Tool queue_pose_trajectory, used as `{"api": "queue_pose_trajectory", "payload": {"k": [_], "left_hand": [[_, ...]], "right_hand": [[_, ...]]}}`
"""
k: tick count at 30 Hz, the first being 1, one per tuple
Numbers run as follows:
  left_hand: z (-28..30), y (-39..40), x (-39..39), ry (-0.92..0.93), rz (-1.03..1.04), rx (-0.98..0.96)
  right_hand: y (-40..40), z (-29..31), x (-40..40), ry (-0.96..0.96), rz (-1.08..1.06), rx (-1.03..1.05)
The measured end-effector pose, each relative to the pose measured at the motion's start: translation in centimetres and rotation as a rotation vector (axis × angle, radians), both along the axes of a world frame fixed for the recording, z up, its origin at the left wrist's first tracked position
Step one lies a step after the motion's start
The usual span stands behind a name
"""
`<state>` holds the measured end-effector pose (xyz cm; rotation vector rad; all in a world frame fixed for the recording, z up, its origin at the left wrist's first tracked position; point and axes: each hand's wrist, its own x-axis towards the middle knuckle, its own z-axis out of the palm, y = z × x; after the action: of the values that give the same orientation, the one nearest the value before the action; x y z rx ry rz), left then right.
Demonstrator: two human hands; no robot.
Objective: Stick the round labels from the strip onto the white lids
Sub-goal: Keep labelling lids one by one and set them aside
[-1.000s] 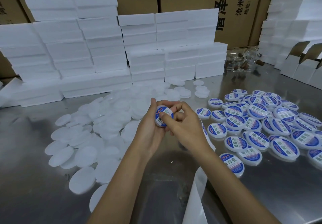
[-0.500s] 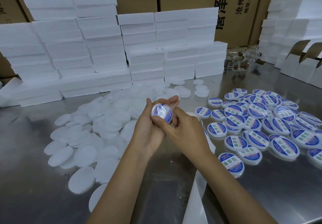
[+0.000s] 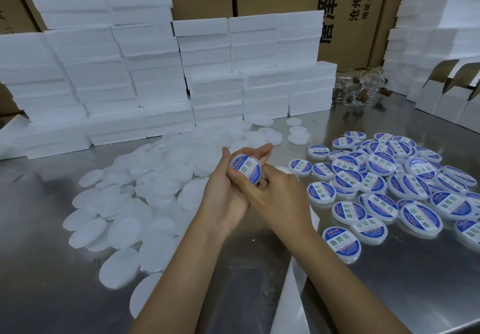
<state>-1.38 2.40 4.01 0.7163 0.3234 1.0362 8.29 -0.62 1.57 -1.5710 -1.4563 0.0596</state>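
We have the round white plastic lid with its blue-and-white printed label (image 3: 245,168) lying in our left hand (image 3: 228,190), cradled across the palm with the fingers stretched out under it and the thumb at its upper edge. Our right hand (image 3: 275,198) reaches across; its thumb lies along the lid's lower-left edge, and its other fingers curl beneath, so this grip looks like a pinch on the rim, though the fingertips are hidden from us.

We judge that the label is on and being smoothed. The danger now is pressing unevenly: a trapped bubble or a lifted edge would leave it wrinkled. The lid is held loosely on the open left palm, so a hard push from the thumb could tip it off onto the shiny steel counter (image 3: 52,268).

When we set it down, it belongs with the heap of labelled lids (image 3: 389,185) on our right, not among the bare white lids (image 3: 145,190) on our left, where it could be lost. The white backing strip (image 3: 288,297) trails under our right forearm; dragging the arm could crease it or pull it off the counter.
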Motion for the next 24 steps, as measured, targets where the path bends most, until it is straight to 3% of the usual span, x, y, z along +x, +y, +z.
{"api": "queue_pose_trajectory", "payload": {"k": [9, 17, 21, 24], "left_hand": [[0.34, -0.70, 0.52, -0.013, -0.023, -0.003], [0.26, -0.96, 1.04, -0.001, -0.036, -0.008], [0.46, -0.94, 0.92, -0.013, -0.061, -0.022], [0.31, -0.72, 0.99, 0.112, -0.007, 0.045]], "right_hand": [[0.55, -0.33, 0.95, 0.058, -0.004, 0.047], [-0.01, 0.24, 0.53, -0.044, -0.110, -0.025], [0.27, 0.02, 0.76, 0.046, -0.041, -0.017], [0.56, 0.26, 0.89, 0.132, -0.029, -0.029]]}}
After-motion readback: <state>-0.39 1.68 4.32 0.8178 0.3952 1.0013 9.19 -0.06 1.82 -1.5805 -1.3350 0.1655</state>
